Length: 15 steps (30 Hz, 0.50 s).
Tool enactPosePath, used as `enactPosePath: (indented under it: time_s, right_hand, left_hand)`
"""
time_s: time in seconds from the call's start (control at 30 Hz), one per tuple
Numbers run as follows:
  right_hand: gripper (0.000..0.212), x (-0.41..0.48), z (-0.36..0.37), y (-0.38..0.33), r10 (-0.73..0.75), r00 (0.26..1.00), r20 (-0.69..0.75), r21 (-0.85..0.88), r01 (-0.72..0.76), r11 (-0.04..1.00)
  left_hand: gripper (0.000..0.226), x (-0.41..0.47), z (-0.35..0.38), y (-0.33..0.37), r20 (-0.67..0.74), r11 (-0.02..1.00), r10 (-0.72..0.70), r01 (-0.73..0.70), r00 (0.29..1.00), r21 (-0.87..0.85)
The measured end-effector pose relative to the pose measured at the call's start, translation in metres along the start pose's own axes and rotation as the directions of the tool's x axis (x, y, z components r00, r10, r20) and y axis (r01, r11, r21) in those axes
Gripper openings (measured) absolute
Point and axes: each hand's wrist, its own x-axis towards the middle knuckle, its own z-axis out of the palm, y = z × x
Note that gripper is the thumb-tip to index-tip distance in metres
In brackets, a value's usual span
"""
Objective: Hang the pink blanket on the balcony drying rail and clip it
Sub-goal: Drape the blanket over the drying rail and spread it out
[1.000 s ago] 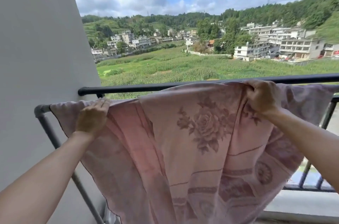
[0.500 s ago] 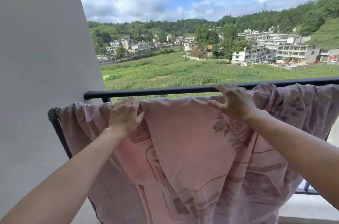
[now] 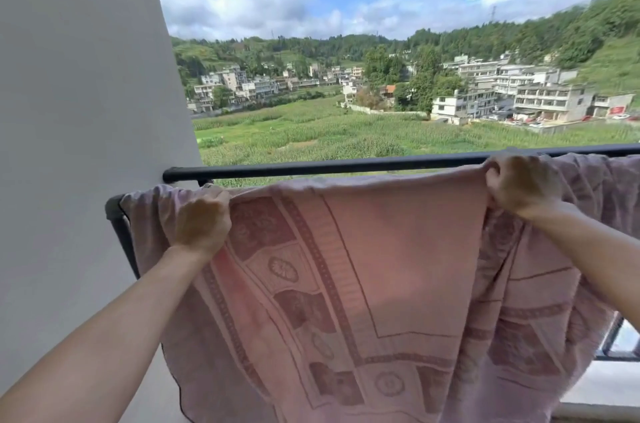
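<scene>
The pink blanket (image 3: 381, 277) with a darker woven pattern hangs in front of me, draped over the nearer bar of the black drying rail (image 3: 311, 166). My left hand (image 3: 197, 218) grips its top edge near the rail's left corner. My right hand (image 3: 519, 185) grips the top edge further right, up by the far bar, and the cloth is stretched flat between them. More blanket is bunched over the rail to the right of my right hand. No clip is in view.
A grey wall (image 3: 79, 145) stands close on the left, where the rail ends. Railing posts (image 3: 613, 339) show at the lower right behind the blanket. Beyond the rail lie green fields, houses and hills far below.
My hands have moved apart along the top edge, the right one going right. The folded, creased cloth between them is now spread flat and taut.
</scene>
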Motion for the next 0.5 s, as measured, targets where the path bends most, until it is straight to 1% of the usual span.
enactPosePath:
  time_s: [0.03, 0.07, 0.13, 0.17, 0.2, 0.23, 0.27, 0.33, 0.37, 0.43, 0.5]
  right_hand:
    - [0.027, -0.002, 0.002, -0.021, -0.060, 0.998, 0.005, 0.019, 0.059, 0.998]
    - [0.036, -0.005, 0.006, -0.044, -0.141, 0.989, 0.039, 0.055, 0.139, 0.989]
    - [0.050, -0.012, 0.012, -0.087, -0.303, 0.942, 0.146, 0.130, 0.286, 0.950]
    - [0.051, -0.014, 0.016, -0.103, -0.355, 0.915, 0.191, 0.142, 0.332, 0.933]
    - [0.049, -0.015, 0.021, -0.112, -0.384, 0.898, 0.216, 0.136, 0.362, 0.922]
    - [0.043, -0.016, 0.025, -0.114, -0.394, 0.896, 0.207, 0.131, 0.374, 0.918]
    - [0.037, -0.016, 0.026, -0.110, -0.388, 0.907, 0.167, 0.141, 0.367, 0.919]
    - [0.025, -0.017, 0.027, -0.091, -0.349, 0.936, 0.042, 0.167, 0.338, 0.926]
    - [0.020, -0.016, 0.027, -0.080, -0.334, 0.943, -0.005, 0.161, 0.330, 0.930]
    - [0.016, -0.016, 0.026, -0.066, -0.334, 0.942, -0.045, 0.156, 0.337, 0.929]
    - [0.016, -0.017, 0.024, -0.061, -0.360, 0.932, -0.042, 0.191, 0.361, 0.913]
  left_hand:
    - [0.012, 0.002, 0.000, 0.009, -0.021, 1.000, 0.010, -0.011, 1.000, -0.025]
    - [0.020, 0.006, 0.000, 0.022, -0.026, 0.997, 0.038, -0.040, 0.999, -0.063]
    - [0.040, 0.015, 0.001, 0.052, 0.014, 0.982, 0.126, -0.123, 0.992, -0.144]
    - [0.044, 0.020, 0.003, 0.064, 0.049, 0.973, 0.151, -0.139, 0.987, -0.184]
    - [0.042, 0.023, 0.005, 0.074, 0.076, 0.967, 0.154, -0.134, 0.985, -0.216]
    - [0.036, 0.024, 0.006, 0.077, 0.079, 0.965, 0.140, -0.118, 0.987, -0.233]
    - [0.030, 0.023, 0.008, 0.072, 0.047, 0.966, 0.123, -0.109, 0.991, -0.233]
    - [0.022, 0.014, 0.012, 0.051, -0.053, 0.974, 0.089, -0.098, 0.995, -0.203]
    - [0.021, 0.011, 0.015, 0.040, -0.078, 0.979, 0.072, -0.086, 0.994, -0.183]
    - [0.019, 0.007, 0.015, 0.027, -0.062, 0.988, 0.044, -0.053, 0.997, -0.146]
    - [0.014, 0.010, 0.007, 0.040, -0.044, 0.988, 0.022, -0.029, 0.999, -0.151]
